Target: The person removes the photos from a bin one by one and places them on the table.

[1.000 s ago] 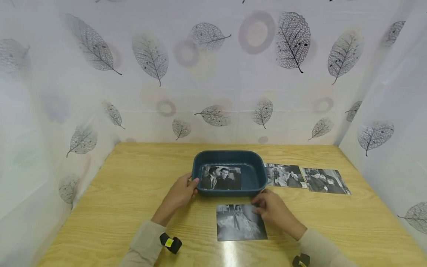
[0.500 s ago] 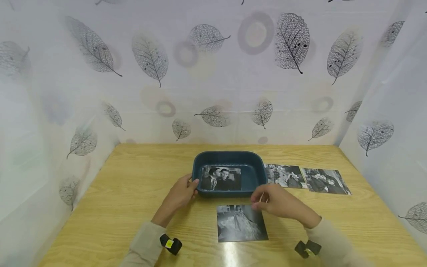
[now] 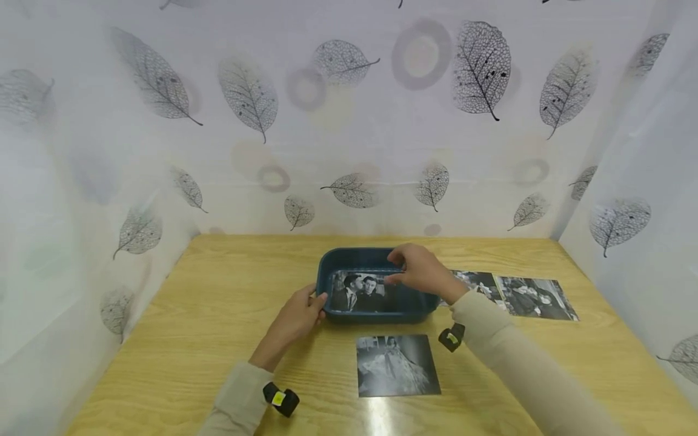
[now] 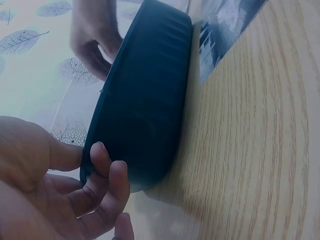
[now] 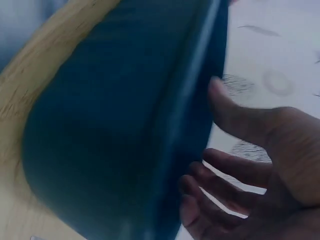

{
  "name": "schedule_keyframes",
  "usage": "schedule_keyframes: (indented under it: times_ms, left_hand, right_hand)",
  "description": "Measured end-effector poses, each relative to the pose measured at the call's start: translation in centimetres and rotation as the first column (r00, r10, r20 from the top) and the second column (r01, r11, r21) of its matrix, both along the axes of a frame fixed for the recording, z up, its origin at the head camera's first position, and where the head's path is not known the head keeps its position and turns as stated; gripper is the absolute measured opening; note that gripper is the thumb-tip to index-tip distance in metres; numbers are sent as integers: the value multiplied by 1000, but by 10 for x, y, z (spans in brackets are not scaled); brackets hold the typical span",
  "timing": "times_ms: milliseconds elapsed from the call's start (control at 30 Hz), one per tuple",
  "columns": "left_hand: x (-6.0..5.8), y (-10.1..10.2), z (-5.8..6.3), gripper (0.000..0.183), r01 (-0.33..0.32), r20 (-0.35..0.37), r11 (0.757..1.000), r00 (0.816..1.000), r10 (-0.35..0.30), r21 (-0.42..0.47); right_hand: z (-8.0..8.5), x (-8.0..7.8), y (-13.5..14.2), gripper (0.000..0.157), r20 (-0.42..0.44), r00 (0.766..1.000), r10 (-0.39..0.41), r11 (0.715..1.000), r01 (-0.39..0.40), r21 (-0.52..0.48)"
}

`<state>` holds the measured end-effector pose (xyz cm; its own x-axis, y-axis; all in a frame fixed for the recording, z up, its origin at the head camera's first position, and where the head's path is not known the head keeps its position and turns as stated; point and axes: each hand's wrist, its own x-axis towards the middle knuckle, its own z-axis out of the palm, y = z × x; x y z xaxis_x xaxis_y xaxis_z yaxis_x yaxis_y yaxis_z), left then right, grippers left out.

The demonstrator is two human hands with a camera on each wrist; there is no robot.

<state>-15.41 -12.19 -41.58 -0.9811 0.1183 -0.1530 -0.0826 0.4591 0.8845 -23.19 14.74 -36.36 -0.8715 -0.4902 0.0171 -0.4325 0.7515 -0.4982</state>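
A dark blue rectangular dish [image 3: 360, 317] stands on the wooden table, with a black-and-white photo [image 3: 349, 297] of two people lying in its left part. My left hand [image 3: 297, 312] holds the dish's left end, thumb at the rim and fingers against the outer wall, as the left wrist view shows on the dish [image 4: 145, 90]. Over the right part of the dish is my right hand [image 3: 421, 272], thumb and fingers apart, nothing visible between them. In the right wrist view this hand [image 5: 265, 165] reaches past the rim, fingers loosely bent.
In front of the dish lies a photo [image 3: 397, 366] of a figure in a wide gown. Two more photos lie to the right, one [image 3: 537, 298] in full view, the other [image 3: 482, 283] partly hidden by the right arm. A leaf-patterned curtain [image 3: 354, 133] encloses the table's back and sides.
My right hand has moved from the front photo's upper right corner, up and forward, to over the dish. The left hand keeps its hold; dish and photos look unmoved.
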Motion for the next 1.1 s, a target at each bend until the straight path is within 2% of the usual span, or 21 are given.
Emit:
schedule_keyframes:
  times_ms: [133, 300, 433, 667, 867, 1000, 1100]
  left_hand:
    - [0, 0, -1, 44, -4, 1, 1000, 1000, 4, -4]
    - [0, 0, -1, 44, -3, 0, 1000, 1000, 3, -10]
    - [0, 0, -1, 43, 1, -3, 1000, 1000, -1, -13]
    - [-1, 0, 0, 42, 1, -11, 1000, 1000, -1, -6]
    - [-1, 0, 1, 41, 2, -12, 1000, 1000, -2, -18]
    - [-1, 0, 2, 42, -2, -9, 1000, 1000, 2, -25]
    - [-1, 0, 2, 44, -4, -7, 1000, 1000, 4, -29]
  right_hand:
    - [-17, -14, -8, 71, 15, 1000, 7, 988, -10, 156]
    - [-33, -16, -16, 99, 96, 995, -28, 948, -4, 319]
    - [-44, -15, -19, 103, 104, 993, -56, 923, 12, 385]
    - [-47, -17, -20, 94, 52, 995, -91, 938, 68, 341]
    - [-47, -20, -20, 65, -45, 988, -145, 944, 151, 292]
    - [-46, -23, -17, 47, -17, 984, -177, 964, 177, 200]
    - [-44, -24, -14, 35, -9, 986, -167, 978, 167, 127]
